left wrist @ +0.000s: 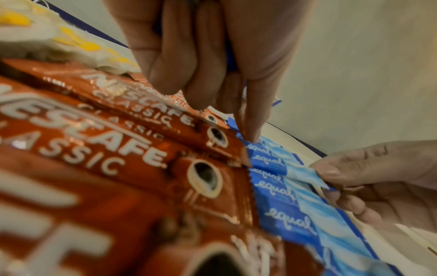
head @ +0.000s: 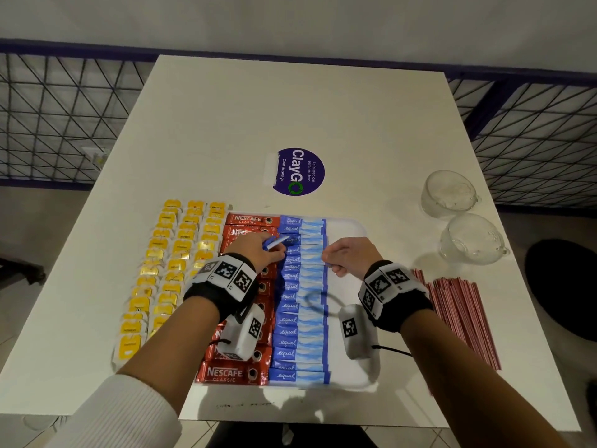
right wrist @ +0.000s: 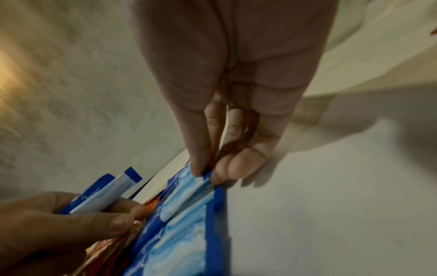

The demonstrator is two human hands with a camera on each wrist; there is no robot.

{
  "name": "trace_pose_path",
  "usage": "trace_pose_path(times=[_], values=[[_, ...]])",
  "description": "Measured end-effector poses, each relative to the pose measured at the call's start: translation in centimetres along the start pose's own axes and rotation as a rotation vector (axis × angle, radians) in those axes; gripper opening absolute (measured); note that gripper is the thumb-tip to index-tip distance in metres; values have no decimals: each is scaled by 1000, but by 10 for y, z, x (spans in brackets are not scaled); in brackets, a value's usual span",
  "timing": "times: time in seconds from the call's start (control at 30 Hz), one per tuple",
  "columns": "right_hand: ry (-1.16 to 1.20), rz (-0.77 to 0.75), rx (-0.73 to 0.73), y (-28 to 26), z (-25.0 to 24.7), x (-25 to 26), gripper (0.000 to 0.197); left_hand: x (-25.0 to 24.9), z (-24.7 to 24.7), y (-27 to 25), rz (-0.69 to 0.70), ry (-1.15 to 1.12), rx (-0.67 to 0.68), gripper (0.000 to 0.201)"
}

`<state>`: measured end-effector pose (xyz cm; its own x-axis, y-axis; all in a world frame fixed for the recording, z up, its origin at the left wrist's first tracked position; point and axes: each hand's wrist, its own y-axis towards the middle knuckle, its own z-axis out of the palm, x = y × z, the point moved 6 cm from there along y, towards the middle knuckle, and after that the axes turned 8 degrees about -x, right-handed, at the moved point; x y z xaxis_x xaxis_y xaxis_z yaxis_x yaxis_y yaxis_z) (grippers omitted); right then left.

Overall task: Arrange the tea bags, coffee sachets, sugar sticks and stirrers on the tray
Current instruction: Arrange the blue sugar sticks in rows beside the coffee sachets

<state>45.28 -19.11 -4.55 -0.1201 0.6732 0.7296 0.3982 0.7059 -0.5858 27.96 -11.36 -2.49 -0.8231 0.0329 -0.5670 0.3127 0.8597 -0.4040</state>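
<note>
Hands [head: 307,255] pinch sugar sticks [head: 302,305] over tray [head: 350,240].

Two clear glass cups [head: 462,218] stand beside a round purple sticker [head: 298,172] on the white table [head: 226,124].

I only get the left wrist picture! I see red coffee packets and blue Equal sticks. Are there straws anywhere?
Observer: Yes. A bundle of red and white stirrers lies on the table, right of the tray, not on it.
Operator: What's that yellow blur at the top?
Observer: Tea bags with yellow tags, in three columns left of the coffee sachets.
Operator: Is my left hand holding something? I can't tell!
Observer: The left hand holds spare sugar sticks; the right wrist view shows them poking out.
Operator: Anything else on the table?
Observer: Two glass cups, far right.
</note>
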Motion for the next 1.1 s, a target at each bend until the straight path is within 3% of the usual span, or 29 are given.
trace_pose_path(times=[0.47, 0.63, 0.73, 0.9, 1.0, 1.1], values=[[-90, -17, -38, 2, -3, 1, 12, -2, -2, 4, 21, 39, -33, 14], [-55, -10, -39, 2, -4, -1, 12, -6, -6, 2, 7, -6, -74, 30], [12, -52, -66, -3, -9, 6, 10, -16, -5, -2, 39, -37, -5, 20], [53, -201, 41, -17, -4, 33, 23, -42, 11, -12, 66, -58, 221, 37], [59, -288, 82, -27, -2, 48, 5, -47, 15, -18, -4, -169, 278, 35], [70, -308, 107, -29, -4, 50, 12, -50, 14, -23, -75, -319, 308, 39]])
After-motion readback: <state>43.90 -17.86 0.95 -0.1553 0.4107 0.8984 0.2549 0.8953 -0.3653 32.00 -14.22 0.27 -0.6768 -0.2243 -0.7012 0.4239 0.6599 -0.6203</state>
